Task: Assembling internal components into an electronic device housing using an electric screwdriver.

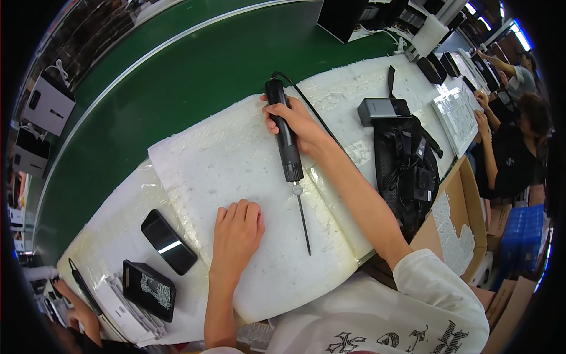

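My right hand [290, 121] is wrapped round the black body of an electric screwdriver [290, 156]. Its long thin bit slants down toward me over the white foam mat [200, 177], with a small round silvery piece [297, 190] near the chuck. A black cord leaves the tool's top end and trails off to the right. My left hand [239, 230] rests palm down on the mat, left of the bit, its fingers curled and closed. Whatever lies under those fingers, if anything, is hidden. Left of that hand lies a black phone [169, 242].
A black bin of small screws [156, 292] stands at the near left beside white flat parts [127, 310]. To the right lie a grey-black box [383, 111], a black mesh bag [407, 171] and an open carton [471, 206]. Other people work at both ends.
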The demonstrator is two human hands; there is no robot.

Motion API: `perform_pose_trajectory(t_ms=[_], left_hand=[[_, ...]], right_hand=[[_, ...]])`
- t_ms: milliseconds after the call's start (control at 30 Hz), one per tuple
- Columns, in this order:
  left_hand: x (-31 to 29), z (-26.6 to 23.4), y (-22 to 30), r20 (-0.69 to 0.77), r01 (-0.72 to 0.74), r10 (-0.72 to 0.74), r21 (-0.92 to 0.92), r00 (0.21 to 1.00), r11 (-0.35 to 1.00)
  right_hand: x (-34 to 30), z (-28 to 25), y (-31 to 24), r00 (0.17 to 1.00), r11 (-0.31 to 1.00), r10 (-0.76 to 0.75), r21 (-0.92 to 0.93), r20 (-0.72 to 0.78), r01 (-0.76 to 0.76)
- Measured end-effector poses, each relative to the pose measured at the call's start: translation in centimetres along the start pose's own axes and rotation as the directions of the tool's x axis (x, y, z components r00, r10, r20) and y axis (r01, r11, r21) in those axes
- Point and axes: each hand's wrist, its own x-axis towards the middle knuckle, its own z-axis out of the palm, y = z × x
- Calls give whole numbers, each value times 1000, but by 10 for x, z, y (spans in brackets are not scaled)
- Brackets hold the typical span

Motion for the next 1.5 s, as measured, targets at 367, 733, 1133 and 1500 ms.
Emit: perform_pose_trajectory(t_ms=[367,733,1133,1500], left_hand=[[-1,-1,-1,-9,6,-6,-8,1000,1000],[-2,2,-4,-27,7,-7,-19,1000,1000],[-2,3,-3,-25,-1,2,13,1000,1000],[-4,4,-5,-18,-13,14,49,1000,999]], right_hand=[[-2,7,-1,1000,1000,-5,-17,-24,5],[-4,7,-2,999,999,-12,-46,-38,10],[-3,6,-2,999,997,-26,-78,-29,24],[-5,8,-2,999,999,-12,-48,-30,10]])
